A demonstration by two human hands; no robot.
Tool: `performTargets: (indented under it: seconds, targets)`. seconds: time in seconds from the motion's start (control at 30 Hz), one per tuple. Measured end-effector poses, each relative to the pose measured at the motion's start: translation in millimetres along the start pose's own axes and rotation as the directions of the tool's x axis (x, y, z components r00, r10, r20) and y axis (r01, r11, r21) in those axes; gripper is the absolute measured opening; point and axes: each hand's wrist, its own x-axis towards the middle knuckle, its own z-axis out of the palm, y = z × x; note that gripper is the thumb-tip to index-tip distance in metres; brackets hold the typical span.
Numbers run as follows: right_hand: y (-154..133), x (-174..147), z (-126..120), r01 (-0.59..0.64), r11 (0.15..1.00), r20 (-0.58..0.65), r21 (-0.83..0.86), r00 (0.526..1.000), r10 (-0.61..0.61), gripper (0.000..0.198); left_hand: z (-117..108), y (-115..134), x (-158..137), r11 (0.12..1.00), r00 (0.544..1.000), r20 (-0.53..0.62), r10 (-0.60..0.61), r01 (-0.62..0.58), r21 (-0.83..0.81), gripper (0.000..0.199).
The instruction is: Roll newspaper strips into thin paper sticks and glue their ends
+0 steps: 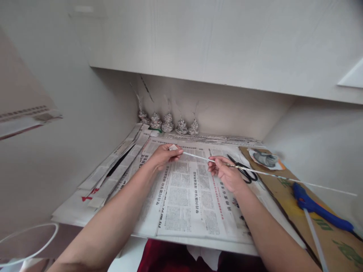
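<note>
A long thin rolled newspaper stick (pixel 195 155) stretches between my two hands and runs on past the right one toward the right side. My left hand (pixel 167 155) pinches its left end, where a small pale flap of paper sticks up by the thumb. Farther along, my right hand (pixel 225 172) has its fingers closed round the stick. Both hands are above newspaper sheets (pixel 181 204) spread over the table. Just behind the right hand lie black-handled scissors (pixel 246 172), partly hidden by the stick and fingers.
Several woven newspaper gourd shapes (pixel 168 124) stand along the back wall. Before them lies a bundle of paper sticks (pixel 218 139). Cut newspaper strips (pixel 113 166) are stacked at left. On cardboard (pixel 320 211) at right rest a blue glue gun (pixel 317 207) and a grey lump (pixel 265 159).
</note>
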Motion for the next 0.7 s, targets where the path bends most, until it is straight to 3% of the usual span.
performTargets:
  seconds: [0.2,0.4,0.47,0.53,0.57,0.63,0.7]
  targets:
    - [2,0,26,-0.005,0.999,-0.042,0.05,0.999,0.008,0.031,8,1,2,0.904,0.996,-0.084,0.005,-0.041,-0.426,0.015]
    - [4,-28,69,-0.192,0.974,0.059,0.116,0.981,0.186,0.041,7,-3,7,0.781,0.978,-0.207,-0.024,-0.111,-0.614,0.02]
    - [4,-53,84,-0.226,0.974,0.136,-0.004,0.965,0.225,0.046,5,-3,9,0.727,0.968,-0.251,-0.018,-0.16,-0.668,0.022]
    - [4,-81,93,-0.085,0.954,0.195,-0.287,0.97,0.145,0.042,3,0,11,0.689,0.945,-0.324,-0.039,-0.21,-0.694,0.025]
    - [3,-93,94,0.083,0.88,0.211,-0.468,0.977,0.02,0.036,2,1,11,0.677,0.932,-0.356,-0.061,-0.224,-0.701,0.027]
    - [2,-111,88,0.353,0.536,0.266,-0.767,0.935,-0.235,0.037,2,4,12,0.658,0.915,-0.392,-0.099,-0.235,-0.716,0.028]
    - [3,-119,74,0.315,0.172,0.227,-0.933,0.89,-0.395,0.041,3,5,11,0.64,0.903,-0.411,-0.12,-0.246,-0.728,0.029]
